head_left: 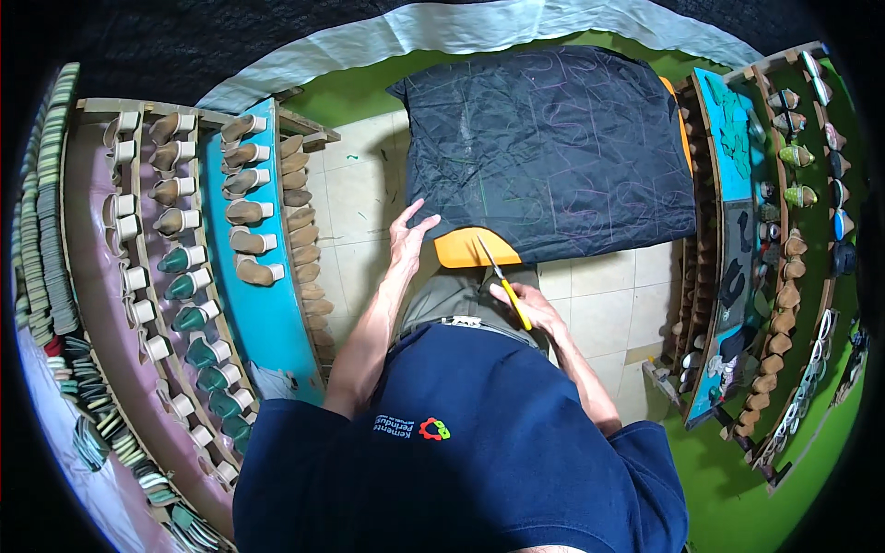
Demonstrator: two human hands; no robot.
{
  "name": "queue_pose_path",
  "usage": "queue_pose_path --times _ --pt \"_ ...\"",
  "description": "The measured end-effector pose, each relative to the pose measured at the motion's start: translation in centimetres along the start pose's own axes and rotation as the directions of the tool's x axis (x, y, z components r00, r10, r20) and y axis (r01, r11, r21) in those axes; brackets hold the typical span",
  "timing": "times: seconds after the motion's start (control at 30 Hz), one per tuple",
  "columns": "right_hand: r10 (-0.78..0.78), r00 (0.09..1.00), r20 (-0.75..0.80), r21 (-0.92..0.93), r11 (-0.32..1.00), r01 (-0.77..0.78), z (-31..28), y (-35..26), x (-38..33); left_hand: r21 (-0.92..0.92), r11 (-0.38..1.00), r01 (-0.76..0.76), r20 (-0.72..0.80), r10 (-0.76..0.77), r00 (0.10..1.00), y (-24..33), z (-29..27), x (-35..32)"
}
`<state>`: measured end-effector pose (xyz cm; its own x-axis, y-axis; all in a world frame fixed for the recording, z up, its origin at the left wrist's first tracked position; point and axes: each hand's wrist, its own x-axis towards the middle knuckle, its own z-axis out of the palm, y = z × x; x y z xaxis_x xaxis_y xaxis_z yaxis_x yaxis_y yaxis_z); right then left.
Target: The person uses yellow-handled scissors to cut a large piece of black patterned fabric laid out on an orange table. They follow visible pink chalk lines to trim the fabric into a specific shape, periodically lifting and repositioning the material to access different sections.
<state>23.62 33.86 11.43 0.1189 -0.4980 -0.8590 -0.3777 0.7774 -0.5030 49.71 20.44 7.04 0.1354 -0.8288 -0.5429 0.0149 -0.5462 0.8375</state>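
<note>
Grasping yellow-handled scissors (507, 295) is the right grip (532, 307); the left grip (406, 242) lies spread by black cloth (553, 157).

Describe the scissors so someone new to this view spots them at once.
Find the large dark cloth covered in faint outlines, upper middle of the view. At its near edge, left of centre, an orange patch shows, with the right hand just below and right. The scissors are in that hand, set apart by a bright yellow handle and slim metal tip.
</note>
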Motion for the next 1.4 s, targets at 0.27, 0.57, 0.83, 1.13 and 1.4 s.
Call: queue_pose_path --times 0.27,0.57,0.83,1.13,1.4 --pt "0.038 0.999 -0.031 0.177 0.984 -0.032 2.0 -0.7 0.8 -0.217 0.97 0.107 0.1 -0.087 0.991 0.8 -0.3 -0.9" --pt "0.013 0.991 -0.133 0.294 0.955 0.027 2.1 -2.6 0.9 0.411 0.834 -0.367 -0.075 0.432 0.899 -2.8 -0.8 1.0" --pt "0.005 0.99 -0.138 0.359 0.932 0.045 1.7 -3.7 -0.2 -0.333 0.844 0.421 0.354 -0.302 0.885 -0.7 6.8 -4.6" --pt "0.024 0.993 -0.119 0.343 0.939 0.018 2.3 -3.5 0.7 -0.49 0.842 0.225 0.076 -0.216 0.973 -3.7 9.6 -1.8" --pt "0.021 0.987 -0.157 0.297 0.954 0.027 2.6 -3.0 2.6 -0.522 0.831 0.193 0.081 -0.177 0.981 -3.9 9.2 -1.7"
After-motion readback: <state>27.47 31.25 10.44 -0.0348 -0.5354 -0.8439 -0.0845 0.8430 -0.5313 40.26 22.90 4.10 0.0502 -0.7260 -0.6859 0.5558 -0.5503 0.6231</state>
